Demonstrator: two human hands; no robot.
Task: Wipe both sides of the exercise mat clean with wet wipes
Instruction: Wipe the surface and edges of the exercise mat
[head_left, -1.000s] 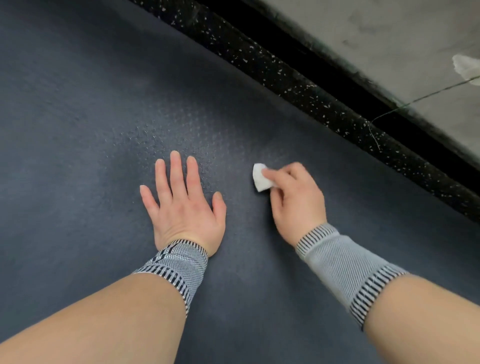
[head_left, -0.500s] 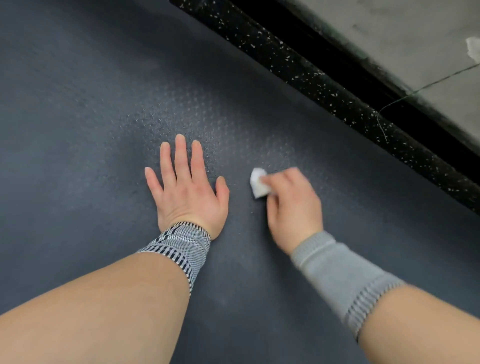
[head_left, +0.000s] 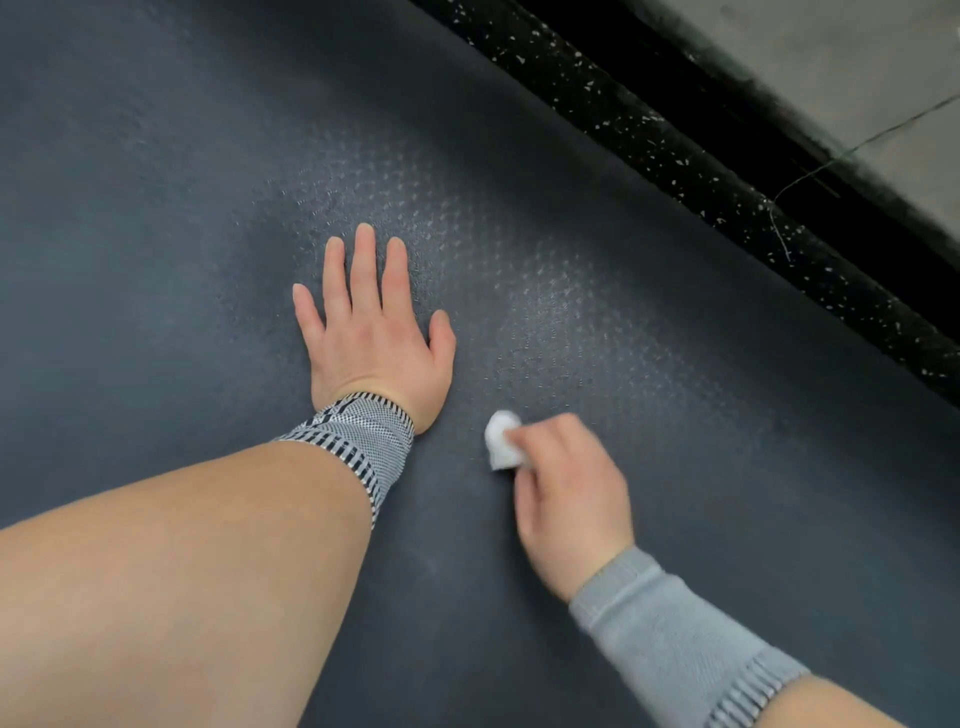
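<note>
- Exercise mat (head_left: 156, 218): the dark, textured sheet fills nearly the whole view and serves as our landmark. We see only its upper face, with a lighter sheen on the dimpled patch near its middle.
- Speckled floor strip (head_left: 691, 156): black with white flecks, it runs along the mat's far right edge; pale concrete (head_left: 852, 57) lies beyond it.
- Left hand (head_left: 371, 332): spread flat, fingers straight, palm pressed on the mat's middle. We judge that it pins the mat so the strokes do not drag it.
- Right hand (head_left: 569, 499): blurred, nearer us than the left hand and apart from it, its fingers curled round the wipe.
- Wet wipe (head_left: 501, 440): a small white wad at the right fingertips, seemingly touching the mat.
- Technique, as we judge it: keep firm, overlapping strokes, refold the wad to a fresh face, and work outward to the edges before turning the mat over.
</note>
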